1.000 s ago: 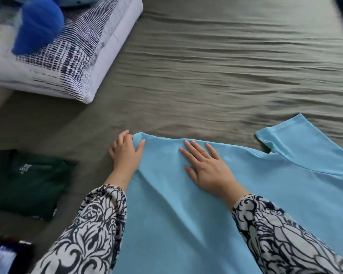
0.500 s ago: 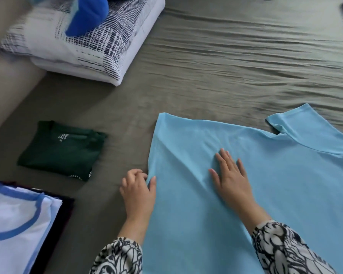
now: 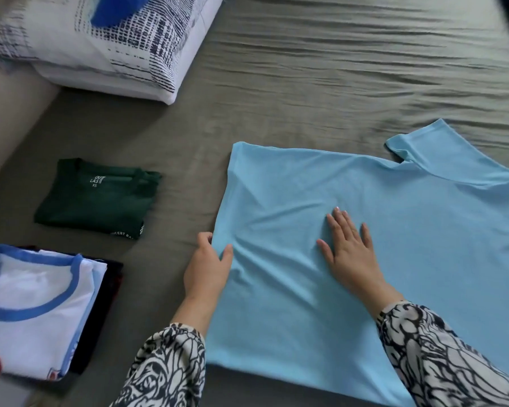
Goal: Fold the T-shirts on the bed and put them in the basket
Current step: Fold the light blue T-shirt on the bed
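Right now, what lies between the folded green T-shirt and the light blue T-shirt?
Only bare grey bedsheet separates the green T-shirt from the light blue T-shirt, as the head view shows.

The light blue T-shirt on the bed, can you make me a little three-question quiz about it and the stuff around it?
1. True or false: the right hand lies flat on the light blue cotton T-shirt.
2. Which part of that shirt does the left hand pinch? A) sleeve B) left edge C) collar
3. Fill in: the small folded T-shirt to the left of the blue one, on the grey bedsheet, is dark ____.

Key: 1 true; 2 B; 3 green.
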